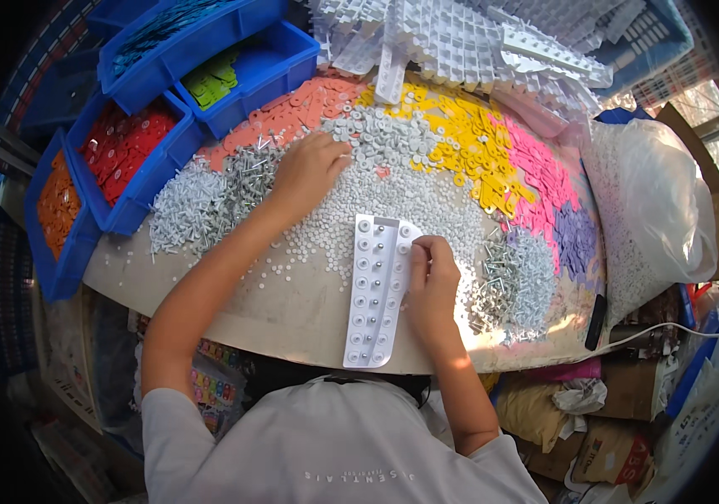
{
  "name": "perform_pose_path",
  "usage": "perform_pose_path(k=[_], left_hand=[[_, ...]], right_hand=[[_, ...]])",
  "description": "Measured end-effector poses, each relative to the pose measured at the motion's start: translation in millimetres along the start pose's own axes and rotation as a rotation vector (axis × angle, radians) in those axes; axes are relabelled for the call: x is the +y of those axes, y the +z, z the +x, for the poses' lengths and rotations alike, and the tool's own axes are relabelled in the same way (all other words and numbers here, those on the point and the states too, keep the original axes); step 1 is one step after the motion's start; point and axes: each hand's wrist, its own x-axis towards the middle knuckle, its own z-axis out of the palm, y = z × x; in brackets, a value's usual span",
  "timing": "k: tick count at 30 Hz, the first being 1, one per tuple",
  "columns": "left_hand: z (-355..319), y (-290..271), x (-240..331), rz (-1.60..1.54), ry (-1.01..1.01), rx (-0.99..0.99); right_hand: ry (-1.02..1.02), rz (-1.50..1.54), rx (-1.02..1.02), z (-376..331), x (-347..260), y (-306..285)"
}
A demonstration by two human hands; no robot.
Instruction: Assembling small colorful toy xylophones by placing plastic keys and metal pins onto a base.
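**Both hands busy at a table buried in little plastic bits**

So my right hand (433,281) is right of center in the frame, fingertips bunched at the upper right edge of a white strip (385,286). That strip sits just below center with its lower end near the table edge, and it has rows of round sockets plus a line of metal pins down the middle. Can't tell if those fingers are pinching anything.

My left hand (309,175) is up left of center, fingers curled over the edge of the grey round pieces (380,139). They hide whatever might be between them, so no clue there either.

The table (301,323) is a pale, scuffed, curved thing, bare mostly along the lower left. Small white discs (414,197) are spread across the middle, salmon pieces (288,105) sit at upper left, then yellow pieces (481,164), pink pieces (536,164) and purple pieces (575,239) run down the right. Screw-like pins (183,210) are piled at left, with more at right.

Blue bins (166,172) crowd the upper left, a heap of white moldings (452,50) fills the top, and a bulging clear bag (649,202) slumps at right. Cardboard boxes (628,388) clutter the lower right.
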Motion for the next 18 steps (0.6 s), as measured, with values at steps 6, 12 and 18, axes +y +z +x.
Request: perform_pose_path(k=[6, 12, 18], left_hand=[[17, 13, -21, 0.100, 0.012, -0.098], [18, 20, -22, 0.093, 0.046, -0.117], [16, 21, -23, 0.145, 0.122, -0.088]], right_hand=[[0.164, 0.091, 0.072, 4, 8, -20], [0.080, -0.056, 0.098, 9, 25, -31], [0.022, -0.035, 0.061, 0, 1, -26]])
